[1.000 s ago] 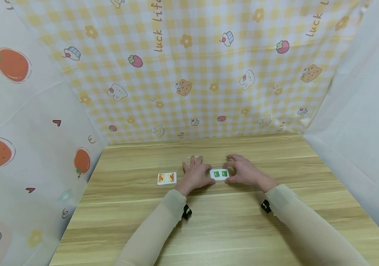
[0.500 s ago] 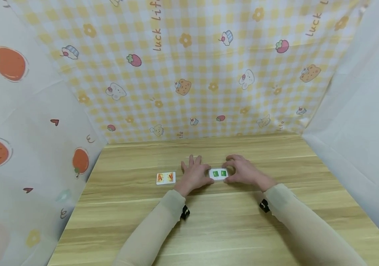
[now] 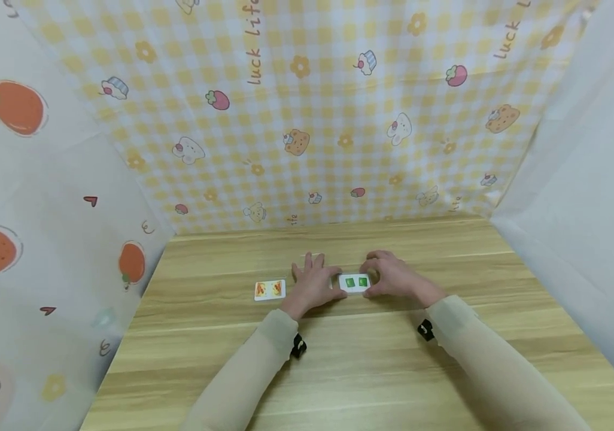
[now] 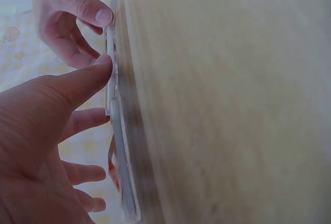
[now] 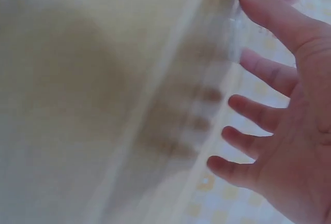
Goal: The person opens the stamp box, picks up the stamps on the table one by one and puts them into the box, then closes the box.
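A white card with two green squares (image 3: 356, 283) lies flat on the table between the hands, with a clear, thin edge around it. My left hand (image 3: 315, 284) pinches its left end between thumb and index finger, the other fingers spread. At the right end, my right hand (image 3: 393, 276) holds it with thumb and index finger. In the left wrist view the card (image 4: 109, 87) shows edge-on between the left thumb and the right hand (image 4: 70, 19). A white card with orange pictures (image 3: 270, 290) lies left of the left hand.
The wood-grain table (image 3: 350, 371) runs back to a yellow checked cloth (image 3: 328, 167). White cloths hang at the left (image 3: 70, 179) and right (image 3: 581, 197). Beige sleeves cover both arms, with a black wrist device (image 3: 298, 346) under the left cuff.
Both hands keep their hold on the green-square card in nearly the same place. The whole head view shifts slightly; the orange-picture card stays where it lies.
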Available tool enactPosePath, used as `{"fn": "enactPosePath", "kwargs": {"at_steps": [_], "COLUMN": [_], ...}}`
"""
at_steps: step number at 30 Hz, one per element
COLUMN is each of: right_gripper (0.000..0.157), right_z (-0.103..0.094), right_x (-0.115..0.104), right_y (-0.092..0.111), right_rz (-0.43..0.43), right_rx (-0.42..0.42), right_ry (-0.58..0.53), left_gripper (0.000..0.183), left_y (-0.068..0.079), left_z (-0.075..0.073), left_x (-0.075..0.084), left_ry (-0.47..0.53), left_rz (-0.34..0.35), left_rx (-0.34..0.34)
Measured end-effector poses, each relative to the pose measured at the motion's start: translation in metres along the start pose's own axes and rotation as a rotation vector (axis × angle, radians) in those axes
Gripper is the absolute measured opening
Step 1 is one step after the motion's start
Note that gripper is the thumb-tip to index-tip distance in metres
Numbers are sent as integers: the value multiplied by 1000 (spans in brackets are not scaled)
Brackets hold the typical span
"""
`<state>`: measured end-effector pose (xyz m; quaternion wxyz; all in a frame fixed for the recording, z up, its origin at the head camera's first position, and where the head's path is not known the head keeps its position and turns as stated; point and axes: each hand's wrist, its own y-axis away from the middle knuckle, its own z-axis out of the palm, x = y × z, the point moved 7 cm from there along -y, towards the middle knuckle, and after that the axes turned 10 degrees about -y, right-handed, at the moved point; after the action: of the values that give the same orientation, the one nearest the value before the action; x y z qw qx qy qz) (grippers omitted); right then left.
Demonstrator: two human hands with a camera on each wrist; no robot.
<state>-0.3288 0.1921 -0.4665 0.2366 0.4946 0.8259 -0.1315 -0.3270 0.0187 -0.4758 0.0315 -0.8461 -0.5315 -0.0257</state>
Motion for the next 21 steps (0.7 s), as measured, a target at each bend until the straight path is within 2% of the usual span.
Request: {"fn": "enactPosePath", "kwargs": {"at_steps": [5, 11, 21], "right_gripper": [61, 56, 54], "right_z": [-8, -21, -22], "right_x": [-7, -26, -47], "right_y": [-2, -14, -39], "right_rz": [12, -46, -77], "right_rx": [-11, 26, 50], "right_ry": [13, -15, 15], "left_gripper": [68, 70, 67], "left_y": [4, 7, 23], "left_z": [-8, -22, -28], "left_x": [-8, -25, -46], "left_ry": [22, 43, 37], "left_rz": [-15, -44, -61], "left_rx": [-6, 12, 37]}}
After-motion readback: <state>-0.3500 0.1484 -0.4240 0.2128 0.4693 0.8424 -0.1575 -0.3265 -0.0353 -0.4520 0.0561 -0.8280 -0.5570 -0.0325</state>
